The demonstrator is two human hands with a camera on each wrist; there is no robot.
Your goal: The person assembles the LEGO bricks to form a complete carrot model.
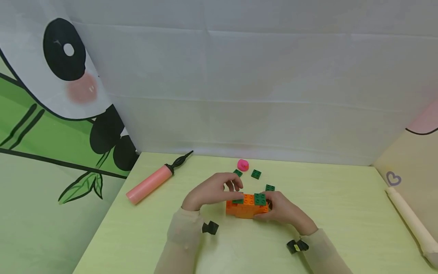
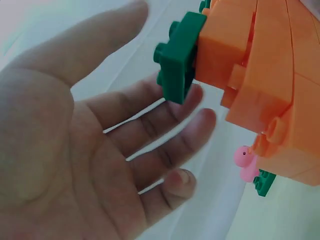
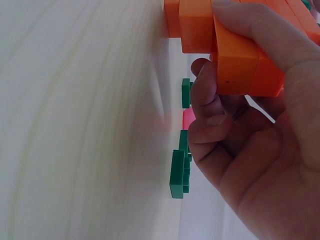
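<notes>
An orange toy-brick build (image 1: 244, 211), stepped at its ends, stands near the middle of the table. My right hand (image 1: 282, 207) grips its right end, thumb on the near side and fingers curled behind, as the right wrist view shows. Two green bricks sit on top of the build, one green brick (image 1: 260, 199) by my right fingertips and another green brick (image 2: 182, 57) at the left end. Beside that left one, my left hand (image 1: 217, 189) is held with thumb and fingers spread apart and loosely bent. Nothing lies in its palm (image 2: 95, 165).
Behind the build lie loose green bricks (image 1: 256, 174), one of them a green brick (image 1: 270, 187) close past my right hand, and a small pink toy duck (image 1: 243, 165). A pink hand pump (image 1: 150, 184) lies at the left. A pale roll (image 1: 410, 224) lies along the right edge.
</notes>
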